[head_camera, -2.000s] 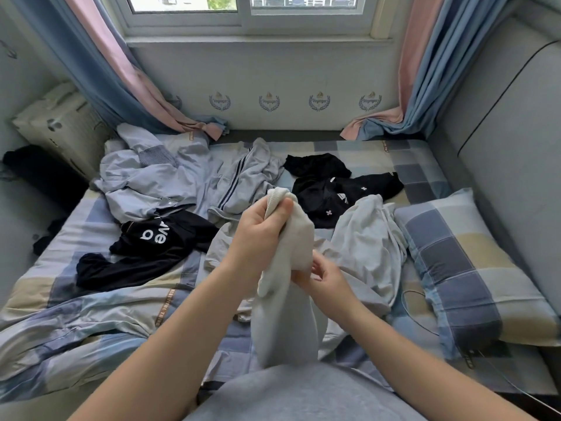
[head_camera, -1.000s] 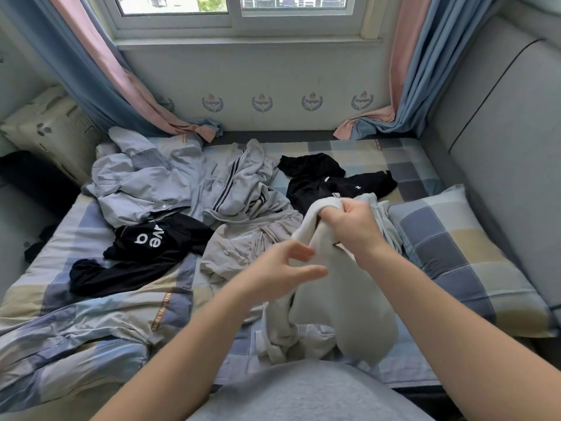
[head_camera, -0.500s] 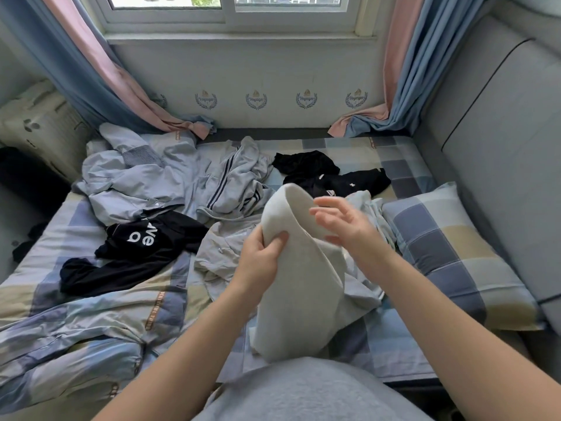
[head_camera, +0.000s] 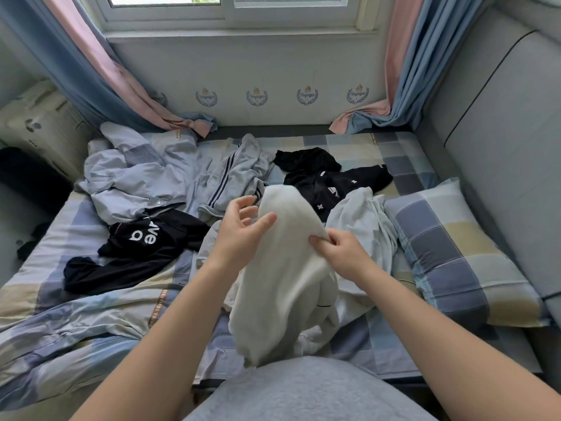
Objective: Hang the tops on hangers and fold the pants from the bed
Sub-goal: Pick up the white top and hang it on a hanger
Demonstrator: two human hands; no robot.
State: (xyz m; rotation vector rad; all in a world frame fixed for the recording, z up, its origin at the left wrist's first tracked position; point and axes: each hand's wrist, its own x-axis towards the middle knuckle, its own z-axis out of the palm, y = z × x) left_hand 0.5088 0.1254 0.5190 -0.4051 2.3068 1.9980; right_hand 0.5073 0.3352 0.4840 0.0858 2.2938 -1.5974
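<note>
Head view puts you at the near edge of the bed (head_camera: 394, 153). A grey padded wall (head_camera: 501, 147) closes its right side, and the window wall with its curtains (head_camera: 100, 71) closes the far end. The most open stretch of checked sheet lies far right, between the black clothes and the padded wall. A smaller bare patch lies at the near edge, to the right of your arms.

You hold the cream top (head_camera: 282, 284) up over the middle of the bed, and its lower end hangs down towards your lap. Your left hand (head_camera: 243, 229) is raised beside its upper left side with fingers spread and loose. The grip is wide, with only the thumb lying against the cloth. Your right hand (head_camera: 340, 250) has a narrow grip, pinching a fold of the cream top's right edge between thumb and fingertips.

Clothes crowd the bed beyond your hands:
- a thin white garment (head_camera: 361, 220) just right of the top, touching the checked pillow (head_camera: 455, 253)
- a black piece with small white crosses (head_camera: 328, 180) far of it
- a grey piece with dark stripes (head_camera: 236, 174) at the centre
- a pale blue jacket (head_camera: 136, 177) far left
- a black top with white letters (head_camera: 145, 241) near it

A rumpled quilt (head_camera: 60, 323) fills the near left.
</note>
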